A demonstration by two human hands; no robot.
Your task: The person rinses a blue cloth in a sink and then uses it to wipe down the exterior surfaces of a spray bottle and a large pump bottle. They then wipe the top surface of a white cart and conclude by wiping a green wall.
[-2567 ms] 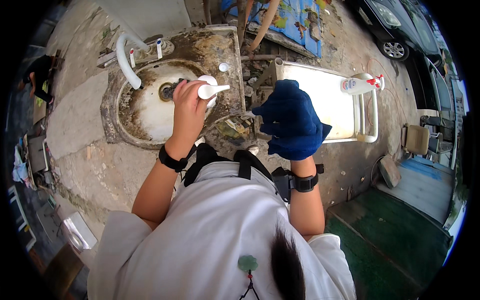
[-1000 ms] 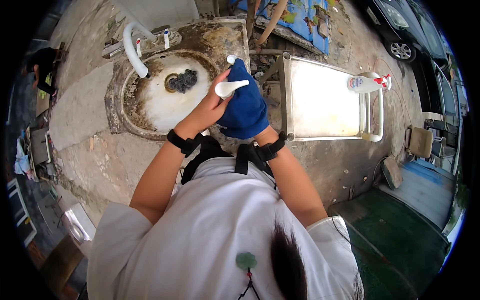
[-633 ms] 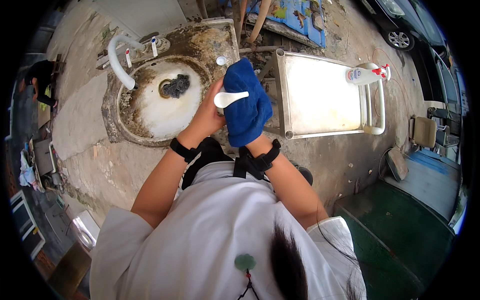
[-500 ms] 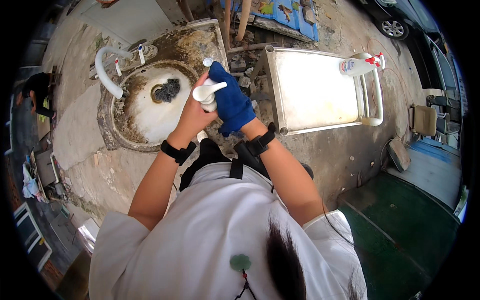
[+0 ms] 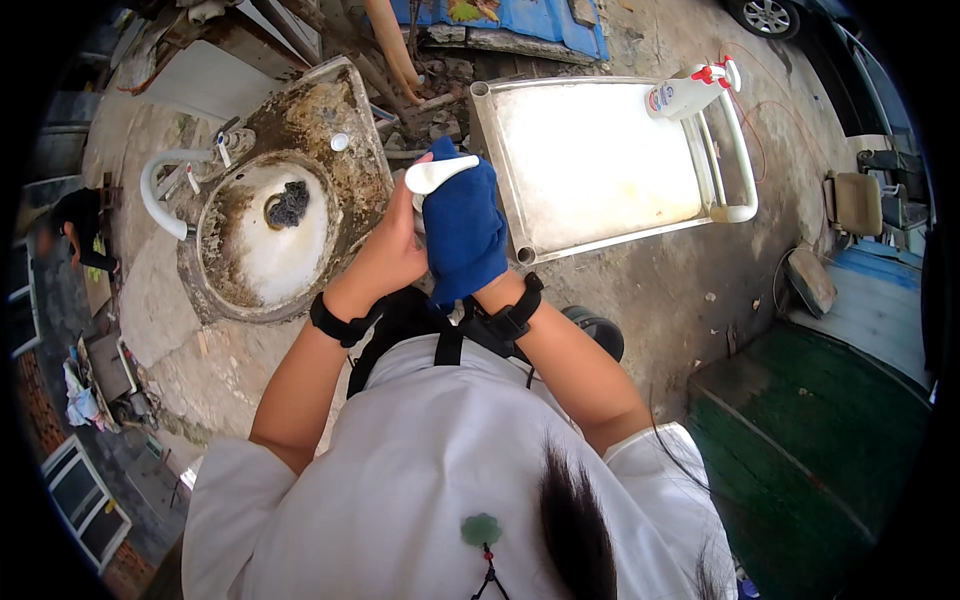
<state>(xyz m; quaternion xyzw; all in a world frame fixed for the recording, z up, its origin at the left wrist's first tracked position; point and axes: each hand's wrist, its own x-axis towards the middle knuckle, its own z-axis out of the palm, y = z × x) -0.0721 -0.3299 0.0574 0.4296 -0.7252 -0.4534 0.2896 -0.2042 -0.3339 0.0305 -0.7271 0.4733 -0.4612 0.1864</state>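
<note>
A white pump bottle with a curved spout (image 5: 440, 174) is held upright in front of me, its body mostly hidden. My left hand (image 5: 398, 250) grips it from the left, fingers closed round it. Dark blue cloth (image 5: 466, 225) lies against the bottle's right side and covers my right hand (image 5: 496, 290) down to the wrist. The fingers under the cloth are hidden, but that hand is closed with the cloth pressed to the bottle. A small round white lid (image 5: 340, 142) rests on the dirty rim of the sink.
At left, a stained sink (image 5: 262, 300) has a curved white faucet (image 5: 150, 190) and a dark scouring pad (image 5: 290, 203) in its basin. On the right stands a white-topped cart (image 5: 600, 160) carrying red-and-white spray bottles (image 5: 680, 95). Another person (image 5: 80, 225) is at far left.
My view has shifted right, so sink and cart appear further left. Both hands stay on the bottle; the blue cloth now covers more of its front, and the spout points further right.
</note>
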